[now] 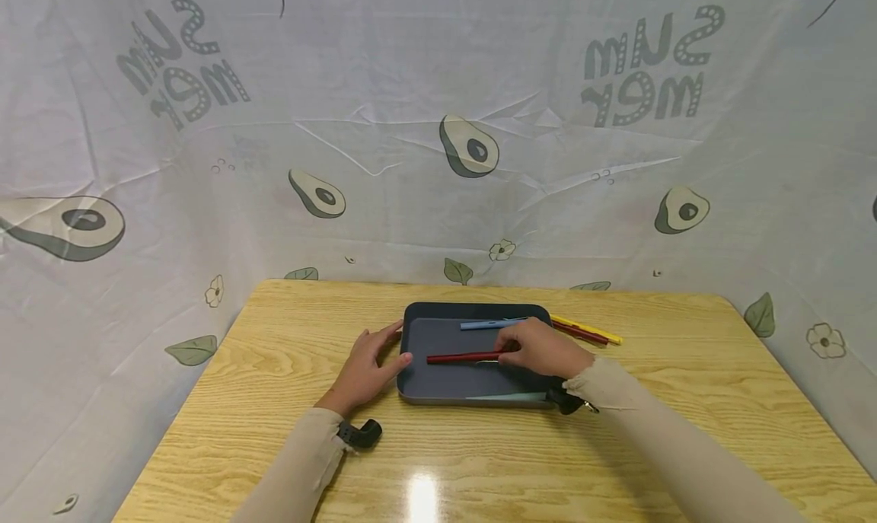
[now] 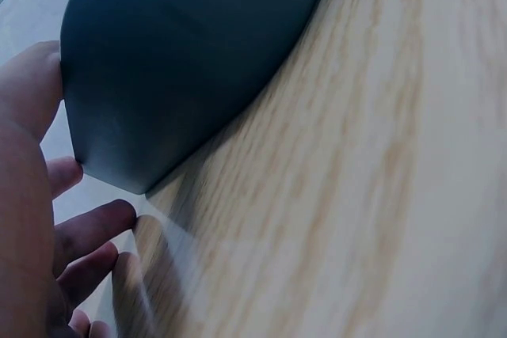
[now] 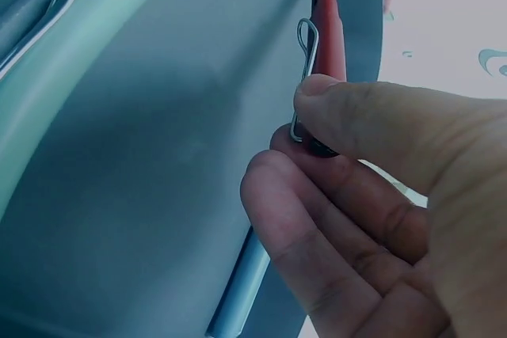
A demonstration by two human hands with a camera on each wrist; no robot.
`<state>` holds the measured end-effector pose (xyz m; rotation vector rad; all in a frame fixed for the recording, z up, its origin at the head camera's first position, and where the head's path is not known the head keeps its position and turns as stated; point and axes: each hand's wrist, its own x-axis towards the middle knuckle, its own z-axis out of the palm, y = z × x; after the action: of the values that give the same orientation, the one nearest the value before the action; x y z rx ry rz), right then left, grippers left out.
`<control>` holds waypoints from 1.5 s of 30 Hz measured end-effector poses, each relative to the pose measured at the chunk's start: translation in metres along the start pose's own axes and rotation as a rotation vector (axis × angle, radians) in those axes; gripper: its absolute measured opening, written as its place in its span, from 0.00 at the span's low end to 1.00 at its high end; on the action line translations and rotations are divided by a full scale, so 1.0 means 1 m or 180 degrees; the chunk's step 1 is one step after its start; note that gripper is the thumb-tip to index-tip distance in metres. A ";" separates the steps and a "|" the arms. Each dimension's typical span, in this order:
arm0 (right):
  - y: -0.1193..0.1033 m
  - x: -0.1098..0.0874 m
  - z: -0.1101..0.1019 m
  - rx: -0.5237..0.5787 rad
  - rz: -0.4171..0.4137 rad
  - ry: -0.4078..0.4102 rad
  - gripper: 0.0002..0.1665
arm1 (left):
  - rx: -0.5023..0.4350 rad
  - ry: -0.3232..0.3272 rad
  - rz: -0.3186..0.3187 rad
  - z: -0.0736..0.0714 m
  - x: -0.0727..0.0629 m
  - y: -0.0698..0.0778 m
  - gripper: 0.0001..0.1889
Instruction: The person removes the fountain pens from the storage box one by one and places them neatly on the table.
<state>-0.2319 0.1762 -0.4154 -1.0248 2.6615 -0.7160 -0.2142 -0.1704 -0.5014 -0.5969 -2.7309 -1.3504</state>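
My right hand (image 1: pixel 541 348) pinches a slim, silver-clipped red pen (image 1: pixel 455 358) within a dark-grey rectangular tray (image 1: pixel 435 336); my left hand (image 1: pixel 365 369), unclenched, touches the tray's side.

Looking at a wood-grain tabletop (image 1: pixel 719 371), with a wrinkled avocado-print sheet (image 1: pixel 384 203) behind it, plus backwards "summer" lettering (image 1: pixel 642 47) way above it.

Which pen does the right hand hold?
The red pen in its fingers; the blue pen and mint pen lie in the tray, yellow and red ones outside.
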 end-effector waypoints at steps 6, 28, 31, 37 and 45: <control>0.000 0.000 -0.002 0.0073 0.0008 0.0049 0.04 | -0.0015 0.0008 0.0026 0.000 0.000 -0.001 0.38; 0.005 -0.012 -0.012 0.0317 0.0284 0.0715 0.06 | 0.0040 0.0013 0.0054 0.002 -0.002 -0.002 0.37; 0.009 -0.015 -0.014 0.0391 0.0349 0.0787 0.07 | 0.0048 0.0010 0.0039 0.002 -0.002 -0.002 0.37; 0.018 -0.024 -0.016 0.0492 0.0502 0.0921 0.06 | 0.0038 0.0009 0.0030 0.001 -0.001 0.000 0.37; 0.028 -0.042 -0.020 0.0564 0.0540 0.1316 0.06 | 0.0029 0.0037 0.0063 0.002 -0.001 -0.003 0.37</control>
<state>-0.2238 0.2296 -0.4113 -0.6517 2.9043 -1.2119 -0.2145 -0.1708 -0.5055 -0.6118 -2.7129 -1.3324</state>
